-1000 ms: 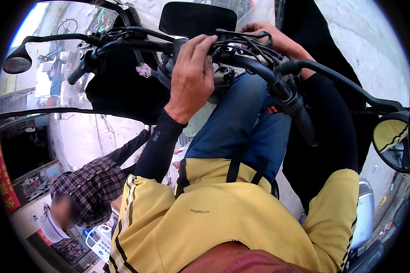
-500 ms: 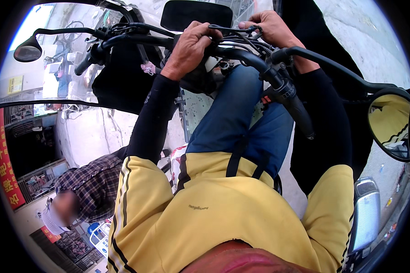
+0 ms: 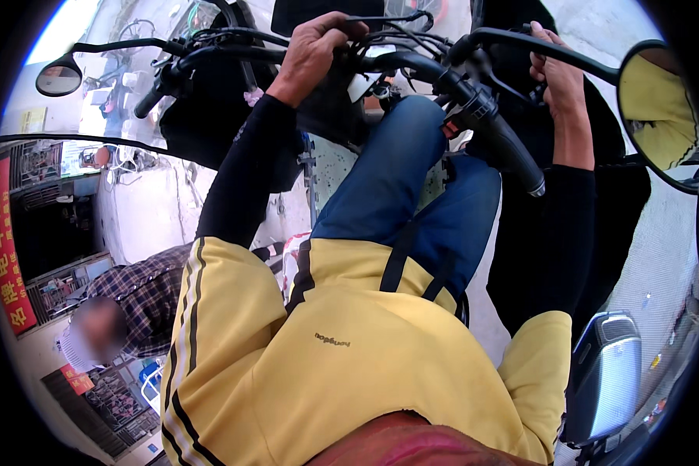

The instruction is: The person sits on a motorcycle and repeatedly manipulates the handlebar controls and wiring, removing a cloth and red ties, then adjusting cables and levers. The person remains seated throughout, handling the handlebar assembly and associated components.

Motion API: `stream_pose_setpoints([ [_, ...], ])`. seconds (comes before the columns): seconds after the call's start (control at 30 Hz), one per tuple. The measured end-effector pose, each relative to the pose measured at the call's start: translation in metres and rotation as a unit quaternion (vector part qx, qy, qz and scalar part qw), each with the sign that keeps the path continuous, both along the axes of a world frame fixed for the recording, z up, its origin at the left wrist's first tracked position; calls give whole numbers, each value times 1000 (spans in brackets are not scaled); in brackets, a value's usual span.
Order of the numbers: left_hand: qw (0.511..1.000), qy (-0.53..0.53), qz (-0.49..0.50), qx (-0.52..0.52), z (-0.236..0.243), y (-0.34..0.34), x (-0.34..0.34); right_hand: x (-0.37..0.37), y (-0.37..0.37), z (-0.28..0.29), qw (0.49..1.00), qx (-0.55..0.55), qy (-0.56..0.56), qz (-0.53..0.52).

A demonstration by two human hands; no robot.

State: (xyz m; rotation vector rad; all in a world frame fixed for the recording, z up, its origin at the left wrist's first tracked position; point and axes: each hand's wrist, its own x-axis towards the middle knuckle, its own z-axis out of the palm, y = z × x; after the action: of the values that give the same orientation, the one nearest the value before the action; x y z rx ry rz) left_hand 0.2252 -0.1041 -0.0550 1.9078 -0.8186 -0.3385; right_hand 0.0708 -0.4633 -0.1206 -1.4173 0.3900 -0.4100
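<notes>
My left hand (image 3: 315, 56) is closed at the middle of the handlebar (image 3: 400, 60), its thumb and fingers pinching a black cable (image 3: 392, 17) that loops to the right. More black cables run just below it. My right hand (image 3: 558, 74) is off the bar, out beyond the right grip (image 3: 516, 155). Its fingers are bent and apart, and no object shows in them. Close beside it lies the end of the right brake lever (image 3: 512, 87). Black sleeves cover both forearms.
Mirrors on black stalks stand at the left (image 3: 59, 78) and right (image 3: 660, 109). My knees in blue jeans (image 3: 380, 175) are under the bar. A person in a checked shirt (image 3: 151, 299) is at the lower left. A red banner (image 3: 6, 241) hangs behind.
My right hand has left the cables at the bar's centre and moved right, past the brake lever. The left hand stays on the cable. The whole view has shifted slightly.
</notes>
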Motion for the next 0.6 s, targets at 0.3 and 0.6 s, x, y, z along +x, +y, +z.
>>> stream_pose_setpoints([
  [0.3,978,41,150,-142,-7,42,-85,-133,58,45,954,-60,-93,-279],
  [0.6,985,94,-137,-47,-12,61,-217,-183,287,38,976,93,-171,-95],
])
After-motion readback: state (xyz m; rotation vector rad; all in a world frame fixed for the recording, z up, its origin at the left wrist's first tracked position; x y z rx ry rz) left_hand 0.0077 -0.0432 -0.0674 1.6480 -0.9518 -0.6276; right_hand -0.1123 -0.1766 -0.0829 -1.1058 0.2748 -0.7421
